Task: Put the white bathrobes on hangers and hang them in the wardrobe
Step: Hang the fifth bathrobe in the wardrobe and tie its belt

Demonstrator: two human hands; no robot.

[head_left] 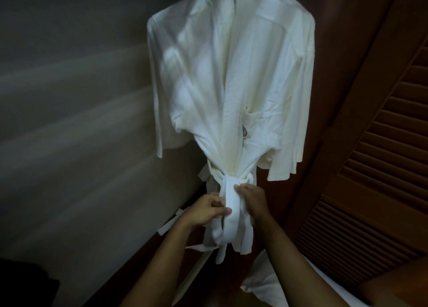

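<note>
A white bathrobe (231, 79) hangs in front of me, its collar and hanger cut off by the top edge. Its belt (231, 197) is wrapped round the waist and drops in a thick fold. My left hand (206, 210) pinches the left side of that hanging belt fold. My right hand (252, 200) grips the belt from the right, just below the waist wrap. More white cloth (273, 281), possibly a second robe, lies low on the right behind my right forearm.
A louvred wooden door (375, 149) stands at the right, close to the robe's sleeve. A pale grey wall (74, 121) fills the left. Loose white strips (171, 225) hang by the dark wooden edge at the lower left.
</note>
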